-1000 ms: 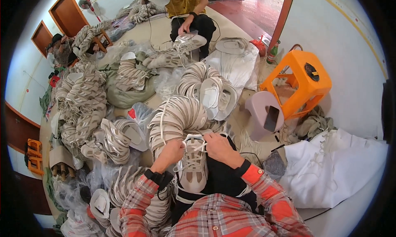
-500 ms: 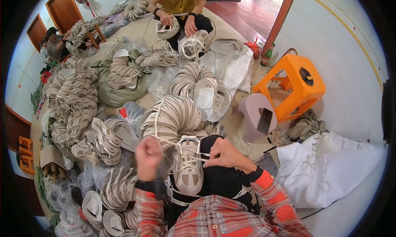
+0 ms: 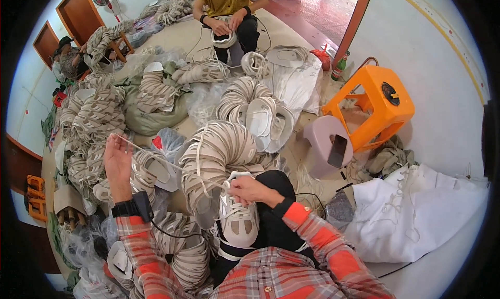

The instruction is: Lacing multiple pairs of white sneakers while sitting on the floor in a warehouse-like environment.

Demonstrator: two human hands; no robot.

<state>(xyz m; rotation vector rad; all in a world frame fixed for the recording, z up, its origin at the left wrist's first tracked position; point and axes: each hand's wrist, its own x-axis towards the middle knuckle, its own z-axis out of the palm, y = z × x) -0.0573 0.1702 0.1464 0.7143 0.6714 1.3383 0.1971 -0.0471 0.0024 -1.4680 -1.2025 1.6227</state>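
Ridged, curved stack of uppers just beyond shoe; left hand pinches thin lace; right hand curled at shoe's top, hold hidden.

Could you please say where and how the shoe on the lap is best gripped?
Probably cupped by the rounded toe of the shoe, from the body side: the toe points that way, bare of lacing, while the right hand occupies the collar and a lace runs to the left hand.
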